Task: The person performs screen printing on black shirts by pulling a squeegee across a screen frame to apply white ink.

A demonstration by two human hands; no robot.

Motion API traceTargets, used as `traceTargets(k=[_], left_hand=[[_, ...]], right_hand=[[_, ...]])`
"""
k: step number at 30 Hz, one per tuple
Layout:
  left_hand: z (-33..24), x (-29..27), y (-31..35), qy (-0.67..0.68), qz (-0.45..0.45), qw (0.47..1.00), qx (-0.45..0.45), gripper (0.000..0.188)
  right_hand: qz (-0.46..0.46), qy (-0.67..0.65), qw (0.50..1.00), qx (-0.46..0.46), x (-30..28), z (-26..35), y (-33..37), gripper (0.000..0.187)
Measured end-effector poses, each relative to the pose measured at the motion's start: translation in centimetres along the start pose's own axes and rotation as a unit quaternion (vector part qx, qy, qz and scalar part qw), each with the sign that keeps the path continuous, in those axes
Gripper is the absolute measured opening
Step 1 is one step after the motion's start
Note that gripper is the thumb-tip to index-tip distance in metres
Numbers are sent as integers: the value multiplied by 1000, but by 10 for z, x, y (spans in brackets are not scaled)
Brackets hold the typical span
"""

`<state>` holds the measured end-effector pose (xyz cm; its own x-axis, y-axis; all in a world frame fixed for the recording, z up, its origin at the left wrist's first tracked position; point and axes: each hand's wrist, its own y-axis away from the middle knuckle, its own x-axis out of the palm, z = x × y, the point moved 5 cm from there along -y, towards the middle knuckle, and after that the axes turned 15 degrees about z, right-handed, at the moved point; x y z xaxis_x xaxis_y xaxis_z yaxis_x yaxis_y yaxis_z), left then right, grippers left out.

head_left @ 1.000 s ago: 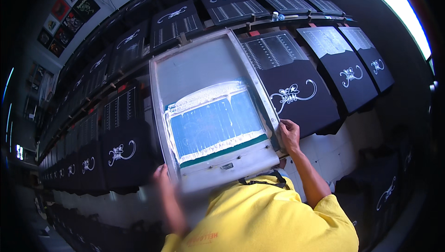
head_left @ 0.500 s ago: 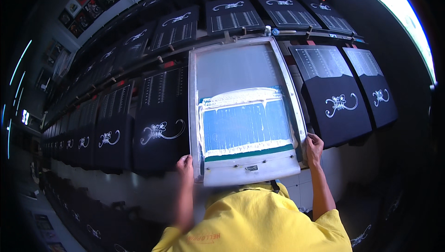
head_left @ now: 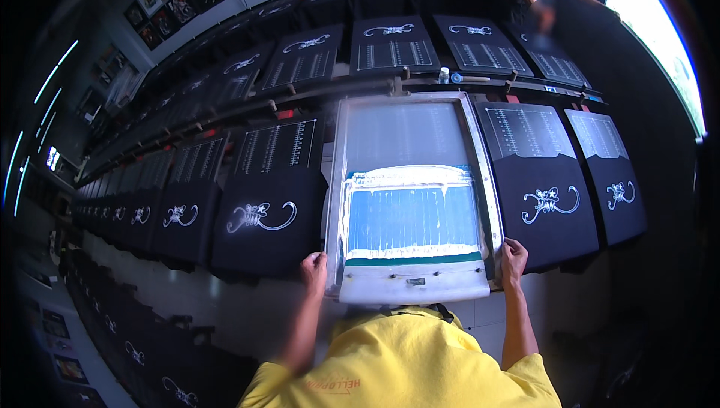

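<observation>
My left hand (head_left: 313, 273) and right hand (head_left: 514, 259) each pinch an edge of the frame (head_left: 484, 175), fingers closed, probably to keep it level (my undersides are hidden). It sits before me, among black shirts: one frame, two shirts (head_left: 551, 217) to its right, one small bottle (head_left: 443, 76) beyond.

Screen (head_left: 415, 217) between shirts (head_left: 262, 247), bottle (head_left: 444, 76) behind it

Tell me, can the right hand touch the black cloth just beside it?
Probably yes: the black cloth lies close by, with nothing visible between. But the right hand holds the screen frame, so it might have to let go.
</observation>
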<state>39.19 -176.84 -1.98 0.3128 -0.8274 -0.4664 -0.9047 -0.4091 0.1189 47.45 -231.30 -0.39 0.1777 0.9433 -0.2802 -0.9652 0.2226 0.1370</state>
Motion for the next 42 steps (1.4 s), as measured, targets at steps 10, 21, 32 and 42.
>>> traceTargets(k=[10, 21, 32, 42], left_hand=[[9, 2, -15, -31, -13, 999, 9, 28], [10, 6, -14, 9, 15, 1000, -26, 30], [1, 3, -10, 53, 36, 996, -63, 29], [25, 10, -29, -85, 43, 995, -20, 29]], right_hand=[[8, 3, 1000, -1, 8, -15, -13, 24], [-2, 3, 1000, -9, 13, -8, -12, 23], [8, 2, 1000, -9, 15, -13, -13, 20], [-22, 47, 998, -44, 25, -14, -14, 21]])
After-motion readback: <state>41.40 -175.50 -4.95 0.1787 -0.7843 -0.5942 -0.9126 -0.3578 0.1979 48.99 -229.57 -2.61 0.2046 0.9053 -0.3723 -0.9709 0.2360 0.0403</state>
